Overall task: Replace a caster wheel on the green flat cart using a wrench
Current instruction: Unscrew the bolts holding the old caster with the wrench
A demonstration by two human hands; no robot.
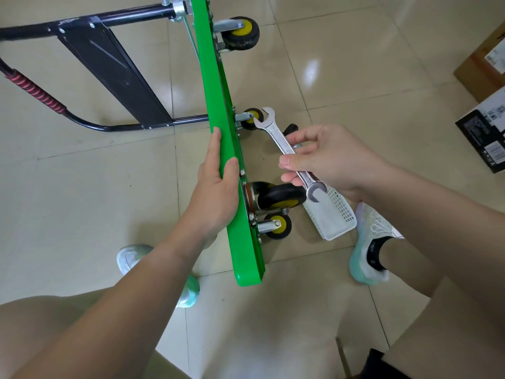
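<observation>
Wht/mint sneakers (380, 228), blk ankle socks (376, 255)

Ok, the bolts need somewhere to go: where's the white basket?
Head view: the white basket lies on the floor right of the green cart, beside the right shoe.

Bare tile (95, 201) left of cart (218, 110); basket (336, 217) crowds casters (278, 196).

green cart (218, 132) on edge; steel wrench (289, 151) aloft.
</observation>
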